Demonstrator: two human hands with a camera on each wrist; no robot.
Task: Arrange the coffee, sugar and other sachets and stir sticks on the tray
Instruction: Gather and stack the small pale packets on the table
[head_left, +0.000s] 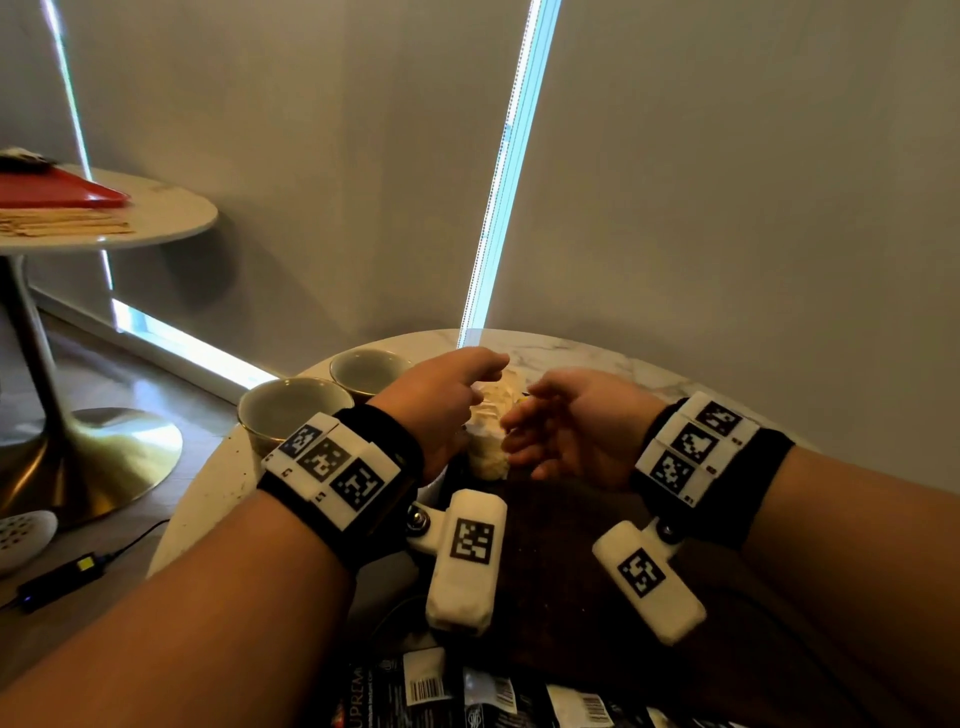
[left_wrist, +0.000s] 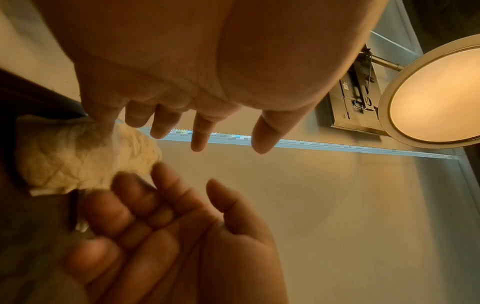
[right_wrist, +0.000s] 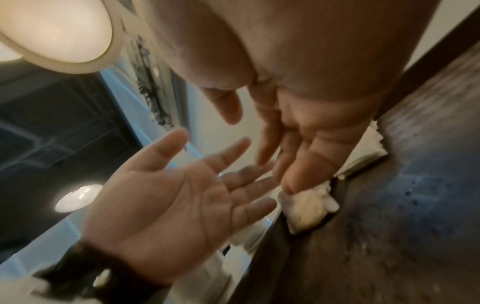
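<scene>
Grey roller blinds (head_left: 727, 182) are filling the upper half of the head view, with a bright strip of daylight running down between them. Below them a round marble surface (head_left: 571, 353) is sitting at the lower centre of the frame, and a dark tray (head_left: 561, 545) is lying on it, under the wrists.

Both hands are hovering over the far end of the tray, facing each other. The left hand (head_left: 441, 395) is sitting left of centre, its fingers (left_wrist: 200, 133) relaxed and spread, gripping nothing; its little finger is touching or nearly touching a crumpled white paper napkin (head_left: 488, 436), and which one I cannot tell. The right hand (head_left: 576, 421) is sitting right of centre, palm turned inward, its fingers (right_wrist: 306, 168) loosely extended and holding nothing, with one fingertip close to the napkin's edge. The napkin is lying between the two hands at the tray's far edge.

Dark sachets (head_left: 467, 696) with white barcode labels are lying in a loose heap at the bottom centre of the head view, at the near end of the tray and well apart from the hands. Two pale cups (head_left: 296, 405) are standing side by side on the surface, left of the left hand.

At the upper left of the frame a second round surface (head_left: 156, 208) is carrying a red folder (head_left: 62, 189) and a row of wooden stir sticks (head_left: 62, 223).
</scene>
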